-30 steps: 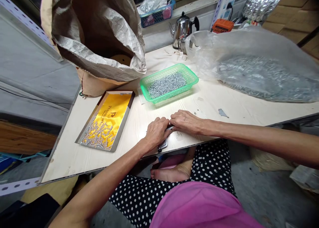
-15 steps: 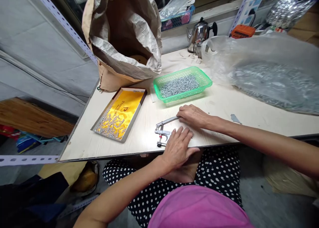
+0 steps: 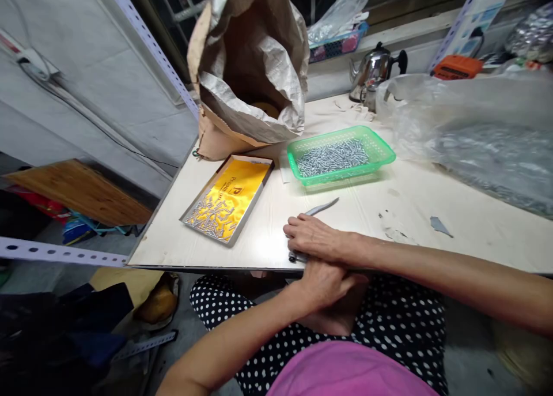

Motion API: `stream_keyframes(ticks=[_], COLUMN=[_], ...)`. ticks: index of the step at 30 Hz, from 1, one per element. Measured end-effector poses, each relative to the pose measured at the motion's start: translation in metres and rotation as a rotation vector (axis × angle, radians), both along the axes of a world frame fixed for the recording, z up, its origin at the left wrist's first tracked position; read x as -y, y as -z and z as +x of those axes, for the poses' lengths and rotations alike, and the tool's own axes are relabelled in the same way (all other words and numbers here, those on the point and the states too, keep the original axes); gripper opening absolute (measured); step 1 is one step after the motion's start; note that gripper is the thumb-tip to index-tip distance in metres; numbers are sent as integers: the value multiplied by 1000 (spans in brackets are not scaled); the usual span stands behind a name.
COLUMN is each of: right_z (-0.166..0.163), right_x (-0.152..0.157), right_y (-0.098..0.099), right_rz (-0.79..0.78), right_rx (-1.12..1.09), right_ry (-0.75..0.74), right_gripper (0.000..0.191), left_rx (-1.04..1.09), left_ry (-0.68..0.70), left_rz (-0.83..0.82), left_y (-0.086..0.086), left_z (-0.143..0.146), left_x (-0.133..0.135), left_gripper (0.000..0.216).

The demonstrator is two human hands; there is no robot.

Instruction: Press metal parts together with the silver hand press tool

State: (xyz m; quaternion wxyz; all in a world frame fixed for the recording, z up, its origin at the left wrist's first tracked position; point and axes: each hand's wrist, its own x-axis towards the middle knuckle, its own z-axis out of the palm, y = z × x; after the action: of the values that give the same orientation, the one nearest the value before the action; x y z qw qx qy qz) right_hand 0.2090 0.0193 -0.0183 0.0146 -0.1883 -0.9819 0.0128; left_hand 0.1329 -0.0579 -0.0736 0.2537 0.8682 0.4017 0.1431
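Note:
My right hand (image 3: 313,240) lies over the body of a metal clamp tool (image 3: 322,207) at the table's front edge, fingers curled down onto it. The tool's thin handle sticks out past the fingers toward a green basket (image 3: 345,178) holding several small metal screws. My left hand (image 3: 324,283) sits just below the table edge, under my right wrist, with its fingers hidden. A shallow box with a yellow lining (image 3: 237,184) holds several more screws to the left.
A big open paper sack (image 3: 254,67) stands at the back left of the white table (image 3: 401,214). A large clear plastic bag of screws (image 3: 488,142) fills the right side. A steel kettle (image 3: 374,67) and an orange device (image 3: 455,67) stand behind.
My right hand slid back from the tool's handle onto its body at the front edge. My left hand dropped off the tabletop to below the edge. The view shifted left.

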Motion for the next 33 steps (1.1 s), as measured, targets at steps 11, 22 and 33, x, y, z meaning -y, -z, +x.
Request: stream_keyframes(ticks=[11, 22, 33], right_z=[-8, 76, 54], right_x=[-3, -72, 8], right_y=[-40, -59, -3], right_rz=[50, 324, -67], right_rx=[-588, -433, -613], right_ry=[-22, 597, 469], right_gripper=[25, 41, 34], left_rx=[58, -394, -650], left_ry=[51, -674, -577], left_rz=[84, 334, 202], left_y=[-3, -87, -57], left_z=[-6, -166, -221], left_x=[3, -79, -111], left_gripper=[68, 30, 33])
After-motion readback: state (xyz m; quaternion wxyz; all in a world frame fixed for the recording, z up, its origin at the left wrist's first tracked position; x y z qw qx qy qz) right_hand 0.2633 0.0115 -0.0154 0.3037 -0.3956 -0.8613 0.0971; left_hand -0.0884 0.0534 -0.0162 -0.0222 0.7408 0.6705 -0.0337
